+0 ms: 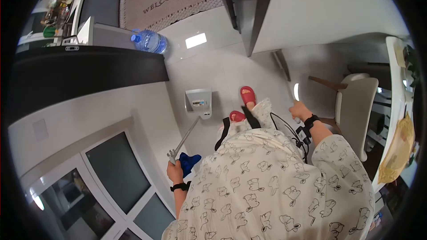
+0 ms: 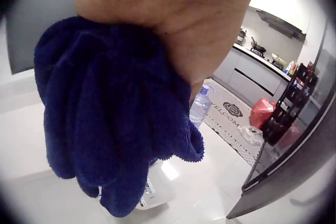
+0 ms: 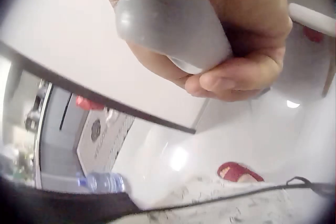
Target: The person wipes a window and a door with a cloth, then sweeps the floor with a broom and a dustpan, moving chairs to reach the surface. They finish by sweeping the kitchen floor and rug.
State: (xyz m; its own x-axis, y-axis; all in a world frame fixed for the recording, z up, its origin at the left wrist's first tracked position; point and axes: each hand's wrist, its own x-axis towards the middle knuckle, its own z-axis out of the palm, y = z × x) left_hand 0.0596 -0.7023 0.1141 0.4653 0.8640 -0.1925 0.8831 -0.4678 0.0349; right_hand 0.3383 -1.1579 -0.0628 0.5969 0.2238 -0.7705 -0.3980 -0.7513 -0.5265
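Note:
My left hand (image 1: 175, 171) grips the top of a long grey handle that runs down to a dustpan (image 1: 205, 92) on the floor. From the same hand hangs a dark blue cloth (image 2: 115, 113), bunched in folds that hide the fingers in the left wrist view. My right hand (image 1: 301, 110) holds a broom by its grey handle end (image 3: 168, 19), fingers curled round it. The grey broom head (image 1: 281, 66) is low near the foot of the white wall, to the right of the feet.
Red slippers (image 1: 247, 96) are on the wearer's feet, on glossy pale tiles. A large blue water bottle (image 1: 151, 42) lies by the dark-edged counter, near a welcome mat (image 1: 171, 0). A chair (image 1: 356, 106) stands at the right beside a table. A black cable (image 1: 287, 126) hangs at the waist.

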